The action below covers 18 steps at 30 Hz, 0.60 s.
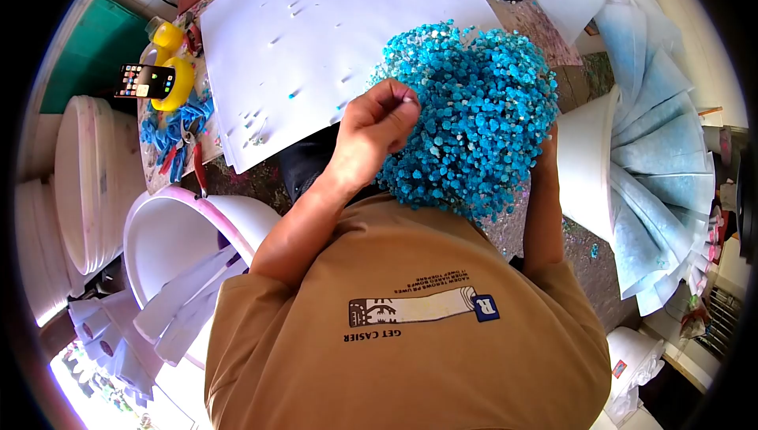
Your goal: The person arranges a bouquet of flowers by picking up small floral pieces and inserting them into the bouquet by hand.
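A big round bunch of tiny bright blue flowers (466,126) is in front of the brown shirt (418,383), by the near edge of a large white paper sheet (379,3). The left hand (373,131) is up against the bunch's left side, its fingers pinched together. I can't tell if the pale spot there is a bud or a nail. The right hand (550,146) is at the bunch's right side, mostly hidden, so I can't tell what its fingers do. Little flower bits (292,96) lie on the paper.
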Motion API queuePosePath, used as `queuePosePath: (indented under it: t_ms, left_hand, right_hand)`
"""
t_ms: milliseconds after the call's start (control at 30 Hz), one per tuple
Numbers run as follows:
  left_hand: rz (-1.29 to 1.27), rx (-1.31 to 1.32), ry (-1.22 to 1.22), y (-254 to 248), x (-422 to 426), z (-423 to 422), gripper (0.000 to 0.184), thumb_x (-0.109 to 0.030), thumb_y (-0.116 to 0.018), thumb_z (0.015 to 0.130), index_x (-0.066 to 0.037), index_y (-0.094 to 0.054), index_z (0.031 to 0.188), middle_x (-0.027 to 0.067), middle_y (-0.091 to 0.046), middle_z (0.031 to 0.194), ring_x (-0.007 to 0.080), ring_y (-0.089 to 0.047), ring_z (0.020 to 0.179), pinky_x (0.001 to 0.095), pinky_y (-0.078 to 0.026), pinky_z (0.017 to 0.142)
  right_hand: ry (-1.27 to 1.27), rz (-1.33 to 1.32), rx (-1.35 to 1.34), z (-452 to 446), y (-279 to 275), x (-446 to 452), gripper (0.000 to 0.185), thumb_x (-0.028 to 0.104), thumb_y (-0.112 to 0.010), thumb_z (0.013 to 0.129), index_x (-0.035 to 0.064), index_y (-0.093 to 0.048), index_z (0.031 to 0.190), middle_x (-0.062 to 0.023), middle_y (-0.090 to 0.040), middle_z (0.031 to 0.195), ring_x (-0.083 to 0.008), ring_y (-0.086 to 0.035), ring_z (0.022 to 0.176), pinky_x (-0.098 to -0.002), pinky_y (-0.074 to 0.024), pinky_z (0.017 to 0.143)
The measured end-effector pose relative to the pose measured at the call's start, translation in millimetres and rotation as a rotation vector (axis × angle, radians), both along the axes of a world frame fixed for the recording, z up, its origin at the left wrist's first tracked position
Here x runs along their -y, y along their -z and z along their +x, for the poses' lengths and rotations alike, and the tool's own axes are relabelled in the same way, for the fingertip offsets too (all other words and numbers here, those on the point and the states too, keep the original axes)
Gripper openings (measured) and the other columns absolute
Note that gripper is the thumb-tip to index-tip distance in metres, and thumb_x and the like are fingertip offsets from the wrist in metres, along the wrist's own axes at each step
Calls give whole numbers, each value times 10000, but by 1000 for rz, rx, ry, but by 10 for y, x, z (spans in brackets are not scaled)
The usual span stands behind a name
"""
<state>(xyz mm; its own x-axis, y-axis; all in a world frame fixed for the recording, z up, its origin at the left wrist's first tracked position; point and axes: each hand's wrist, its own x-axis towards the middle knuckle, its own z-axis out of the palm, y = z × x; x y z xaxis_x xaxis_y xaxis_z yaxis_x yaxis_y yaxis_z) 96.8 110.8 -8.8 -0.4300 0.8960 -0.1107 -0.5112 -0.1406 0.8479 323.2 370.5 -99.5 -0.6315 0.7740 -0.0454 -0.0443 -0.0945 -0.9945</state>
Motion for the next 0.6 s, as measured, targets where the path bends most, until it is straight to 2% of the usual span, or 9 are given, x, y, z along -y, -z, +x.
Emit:
queuePosePath:
  t_ms: [100, 133, 167, 233, 267, 300, 367, 467, 600]
  left_hand:
    - [55, 117, 121, -133, 51, 58, 149, -43, -542, 911, -3, -572, 1051, 53, -589, 880, 82, -409, 570, 236, -324, 487]
    - [15, -6, 177, -171, 53, 92, 191, -53, -535, 905, -3, -581, 1084, 51, -594, 883, 78, -407, 583, 225, -327, 502]
    - [-106, -314, 170, -234, 46, 158, 210, -53, -581, 900, -1, -602, 1102, 46, -607, 882, 90, -457, 603, 232, -371, 528]
    - [-139, -772, 87, -189, -4, 288, 209, -46, -637, 883, -19, -636, 1090, 40, -611, 880, 98, -502, 640, 244, -417, 568]
    - [-89, -988, -39, -192, -54, 335, 191, -34, -702, 840, -24, -653, 1024, 59, -603, 836, 156, -575, 647, 291, -466, 577]
    - [-85, -990, -36, -172, -94, 356, 191, -34, -702, 840, -24, -653, 1024, 59, -603, 836, 156, -575, 647, 291, -466, 577]
    - [-56, -1350, -204, -112, -163, 364, 195, -43, -734, 803, -35, -660, 984, 91, -593, 813, 245, -602, 648, 343, -484, 570]
    - [-44, -1457, -235, -115, -188, 359, 195, -47, -751, 779, -43, -663, 953, 100, -595, 815, 307, -605, 671, 387, -495, 578]
    - [-19, -1453, -227, -67, -193, 315, 160, -37, -721, 801, -56, -670, 951, 100, -585, 774, 269, -591, 628, 358, -475, 559]
  right_hand:
    - [-52, 13, -74, 35, 12, -3, 742, 252, -708, 735, -7, -495, 1396, -101, -619, 1281, -211, -602, 1134, -339, -493, 948]
    - [-60, -16, -73, 26, -31, 16, 762, 249, -711, 726, -3, -483, 1408, -102, -616, 1287, -211, -599, 1142, -340, -490, 958]
    - [-68, -45, -72, 23, -54, 35, 783, 246, -714, 717, 2, -472, 1420, -102, -613, 1293, -211, -597, 1150, -341, -486, 967]
    - [-85, -49, -101, 18, -51, 45, 813, 261, -726, 710, 8, -457, 1434, -100, -606, 1305, -212, -593, 1160, -344, -482, 978]
    - [-95, -50, -115, 11, -62, 53, 828, 268, -732, 707, 11, -449, 1441, -99, -603, 1311, -212, -591, 1165, -346, -480, 983]
    - [-106, -51, -129, -5, -87, 69, 843, 275, -739, 703, 14, -441, 1448, -98, -599, 1317, -212, -589, 1170, -348, -479, 988]
    - [-76, -38, -77, -52, -159, 104, 903, 299, -767, 683, 16, -417, 1466, -95, -587, 1334, -217, -582, 1187, -356, -475, 1001]
    - [-7, -58, -60, -21, -92, 78, 928, 302, -784, 672, 16, -409, 1472, -92, -581, 1343, -218, -578, 1195, -358, -474, 1006]
    - [-3, -32, -9, -31, -121, 97, 920, 303, -780, 670, 10, -417, 1462, -91, -582, 1340, -218, -576, 1200, -359, -465, 1018]
